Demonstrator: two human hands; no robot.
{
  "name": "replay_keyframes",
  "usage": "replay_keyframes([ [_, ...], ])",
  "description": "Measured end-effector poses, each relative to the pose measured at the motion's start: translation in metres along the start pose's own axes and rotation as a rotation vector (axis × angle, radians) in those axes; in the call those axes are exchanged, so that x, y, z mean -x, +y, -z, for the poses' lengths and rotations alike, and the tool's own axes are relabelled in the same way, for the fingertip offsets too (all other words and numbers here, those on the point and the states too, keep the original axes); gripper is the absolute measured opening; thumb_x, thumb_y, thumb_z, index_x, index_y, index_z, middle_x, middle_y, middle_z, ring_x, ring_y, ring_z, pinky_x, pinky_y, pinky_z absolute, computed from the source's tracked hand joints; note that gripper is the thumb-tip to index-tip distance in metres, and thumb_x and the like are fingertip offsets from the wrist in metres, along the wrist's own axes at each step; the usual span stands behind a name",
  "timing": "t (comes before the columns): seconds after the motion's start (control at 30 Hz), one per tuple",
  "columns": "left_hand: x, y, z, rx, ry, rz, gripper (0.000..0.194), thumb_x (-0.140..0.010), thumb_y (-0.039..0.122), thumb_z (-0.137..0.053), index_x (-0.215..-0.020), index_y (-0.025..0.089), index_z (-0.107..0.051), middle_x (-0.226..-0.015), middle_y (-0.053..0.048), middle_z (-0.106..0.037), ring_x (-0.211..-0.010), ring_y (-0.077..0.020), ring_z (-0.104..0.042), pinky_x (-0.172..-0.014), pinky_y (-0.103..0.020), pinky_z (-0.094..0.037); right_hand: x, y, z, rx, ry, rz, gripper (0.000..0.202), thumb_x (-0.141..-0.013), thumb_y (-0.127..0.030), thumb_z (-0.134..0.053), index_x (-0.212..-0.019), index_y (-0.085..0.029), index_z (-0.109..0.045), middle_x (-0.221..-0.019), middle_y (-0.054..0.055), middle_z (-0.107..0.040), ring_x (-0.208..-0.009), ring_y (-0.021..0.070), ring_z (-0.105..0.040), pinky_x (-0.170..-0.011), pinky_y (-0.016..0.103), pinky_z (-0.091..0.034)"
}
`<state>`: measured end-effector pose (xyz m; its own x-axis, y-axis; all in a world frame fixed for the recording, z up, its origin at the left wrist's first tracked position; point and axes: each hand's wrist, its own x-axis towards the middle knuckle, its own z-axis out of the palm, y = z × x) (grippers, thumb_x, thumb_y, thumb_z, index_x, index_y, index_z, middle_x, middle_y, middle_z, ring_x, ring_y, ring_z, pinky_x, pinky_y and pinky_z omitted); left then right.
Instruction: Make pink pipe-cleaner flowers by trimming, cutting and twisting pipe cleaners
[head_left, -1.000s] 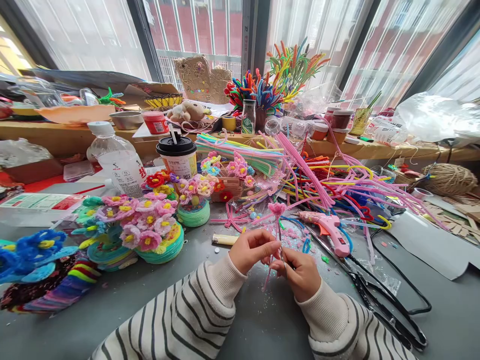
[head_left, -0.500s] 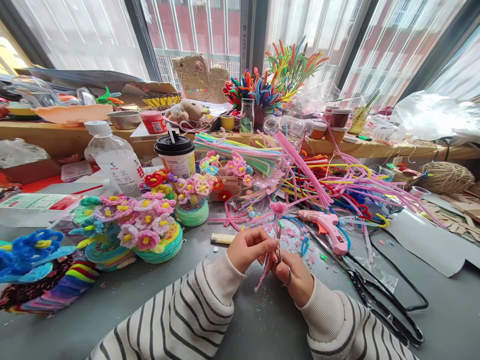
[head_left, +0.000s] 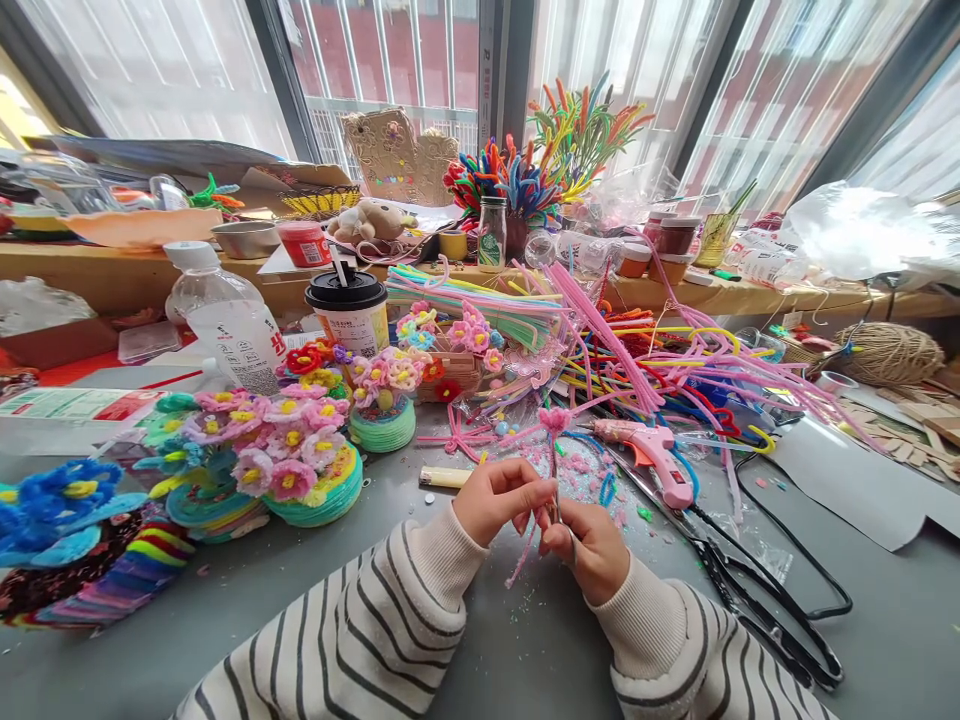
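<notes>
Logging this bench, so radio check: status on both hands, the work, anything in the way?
Left hand pinching pink strand. Right hand on slim metal tool. Pink bloom above fingers. Glue gun nearby, touching neither hand.

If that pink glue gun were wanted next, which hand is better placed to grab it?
Probably the right hand: the glue gun lies on that side, farther from the left hand. Both, though, look busy around a pink pipe cleaner.

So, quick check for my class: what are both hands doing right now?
Left hand: closed, pinching a pink fuzzy stem.
Right hand: closed around a slim metal tool, seemingly small scissors.
</notes>
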<state>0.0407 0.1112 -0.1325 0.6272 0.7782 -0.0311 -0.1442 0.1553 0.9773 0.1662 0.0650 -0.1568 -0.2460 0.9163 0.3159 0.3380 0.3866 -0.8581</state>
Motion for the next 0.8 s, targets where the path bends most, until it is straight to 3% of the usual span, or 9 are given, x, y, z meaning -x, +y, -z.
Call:
replay_keyframes([
  [0.3,-0.0014,0.0029,-0.0023,-0.028,0.093,-0.015,0.024,-0.057,0.031,-0.06,-0.051,0.012,-0.048,-0.041,0.005,-0.046,-0.037,-0.0031,-0.038,-0.039,-0.017,-0.03,-0.0002,-0.0001,0.0009,0.178,0.082,-0.054,0.055,-0.066,-0.065,-0.024,-0.045,-0.017,-0.041,-0.04,-0.003,-0.036,-0.039,0.009,-0.035,-0.039,0.02,-0.03],
  [0.57,-0.0008,0.0,-0.0002,-0.017,0.014,-0.005,0.024,-0.06,0.033,-0.057,-0.053,0.012,-0.05,-0.045,0.004,-0.049,-0.036,-0.0029,-0.038,-0.037,-0.017,-0.029,0.0004,0.0006,0.0,0.024,0.003,0.001,0.051,-0.071,-0.059,-0.026,-0.056,-0.016,-0.05,-0.047,-0.001,-0.048,-0.042,0.0097,-0.042,-0.042,0.019,-0.034],
  [0.8,-0.0016,-0.0022,0.0032,0.013,-0.012,-0.031,0.021,-0.062,0.032,-0.056,-0.054,0.013,-0.052,-0.047,0.003,-0.052,-0.034,-0.0024,-0.038,-0.035,-0.017,-0.027,0.0004,0.0004,0.0006,0.097,0.052,-0.059,0.051,-0.067,-0.063,-0.029,-0.051,-0.016,-0.043,-0.042,-0.001,-0.045,-0.039,0.0094,-0.039,-0.04,0.02,-0.033],
])
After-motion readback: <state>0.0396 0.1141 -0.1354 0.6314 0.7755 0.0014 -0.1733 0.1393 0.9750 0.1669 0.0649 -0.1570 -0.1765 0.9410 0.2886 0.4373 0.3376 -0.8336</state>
